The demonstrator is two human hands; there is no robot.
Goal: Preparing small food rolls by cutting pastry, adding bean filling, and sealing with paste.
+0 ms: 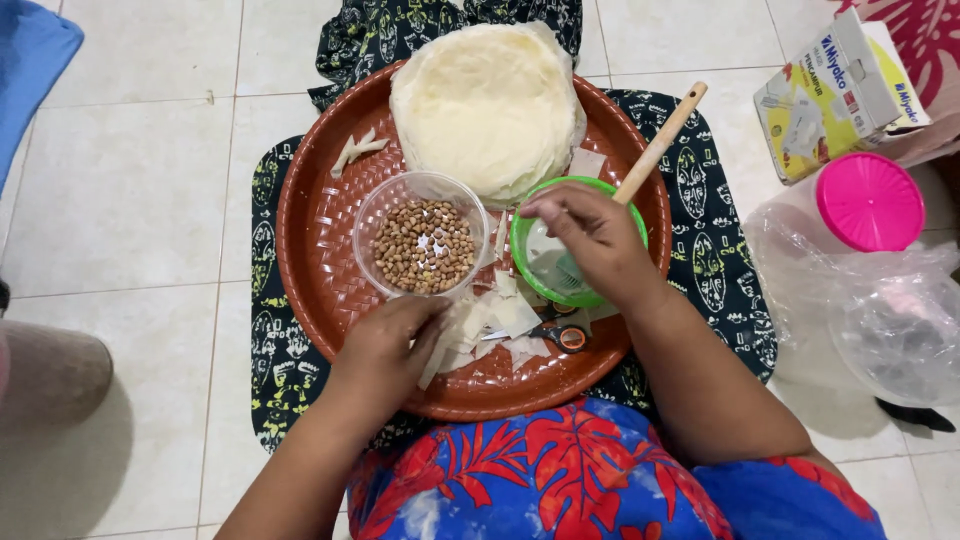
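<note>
The right hand [592, 238] has its fingers pinched shut around a wooden-handled brush [655, 150] over the green bowl [530, 225]; the handle's long axis runs up and to the far right. The left hand [385, 345], nearer, curls loosely closed on a pastry strip [437, 358], just left of the bowl, on the brown tray [310, 240].

tray [320, 250]: brown woven-textured plastic, slight sheen | peanut bowl [424, 243]: clear glossy plastic | green bowl [578, 240]: smooth plastic | brush handle [660, 145]: pale matt wood | wrappers [487, 105]: thin, floury, matt | mat [710, 260]: printed cloth | floor [140, 200]: glossy tile
</note>
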